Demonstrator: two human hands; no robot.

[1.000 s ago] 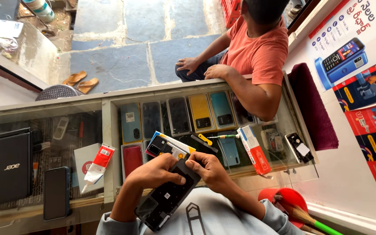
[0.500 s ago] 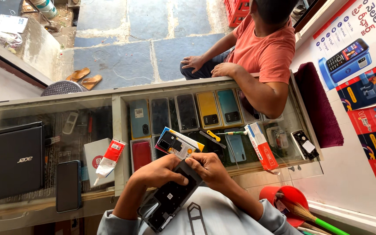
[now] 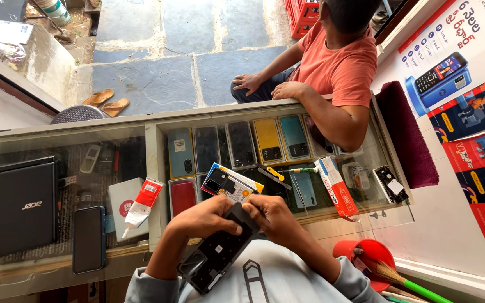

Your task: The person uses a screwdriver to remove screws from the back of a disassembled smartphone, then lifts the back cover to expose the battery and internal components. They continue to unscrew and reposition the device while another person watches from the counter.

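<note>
Both of my hands hold a black phone frame [image 3: 214,255] in front of my chest, tilted with its camera end toward the lower left. My left hand [image 3: 211,216] grips its upper edge from the left. My right hand [image 3: 270,216] pinches the upper right end. Just beyond my hands, on the glass counter [image 3: 141,132], lies a small open phone box [image 3: 228,183] with a yellow edge.
On the counter lie a closed black laptop [image 3: 13,207], a dark phone [image 3: 88,238], a white box [image 3: 122,205] with a red-and-white glue tube [image 3: 141,205], a red-white carton [image 3: 337,185] and a screwdriver [image 3: 298,170]. A person in an orange shirt [image 3: 338,67] leans on the far side. A red stool [image 3: 366,258] stands at the lower right.
My hands keep their hold on the phone frame with little change. The view has shifted slightly, so the counter and the person appear a bit further right and lower.
</note>
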